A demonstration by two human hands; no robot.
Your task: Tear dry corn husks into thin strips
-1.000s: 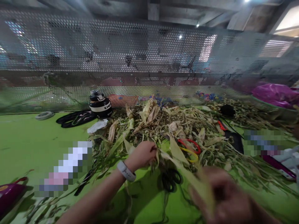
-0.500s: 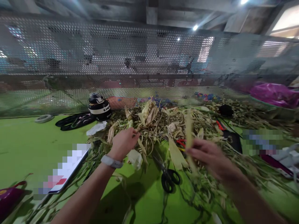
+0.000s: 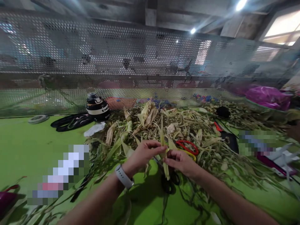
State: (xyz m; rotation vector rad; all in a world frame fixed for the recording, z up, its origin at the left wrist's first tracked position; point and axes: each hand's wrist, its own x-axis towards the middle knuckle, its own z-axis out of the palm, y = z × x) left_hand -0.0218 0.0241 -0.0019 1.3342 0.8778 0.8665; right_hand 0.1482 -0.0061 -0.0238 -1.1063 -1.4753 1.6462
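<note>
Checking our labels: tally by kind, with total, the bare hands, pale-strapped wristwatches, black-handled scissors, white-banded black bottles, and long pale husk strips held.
Left hand and right hand, bare: 2
Pale-strapped wristwatch: 1
Black-handled scissors: 1, partly hidden
White-banded black bottle: 1
Long pale husk strip, held: 1, apparently one piece
Total: 6

One legible text: dark capitals on the white wraparound band (image 3: 97, 110) of the squat, round black bottle (image 3: 93, 101). Starts "EN", next letter looks like C (rest curves out of sight, can't confirm). Long, pale, pixelated slab (image 3: 63, 170) at left and smaller blue-grey pixelated patch (image 3: 256, 142) at right: both blocked out, unreadable.
</note>
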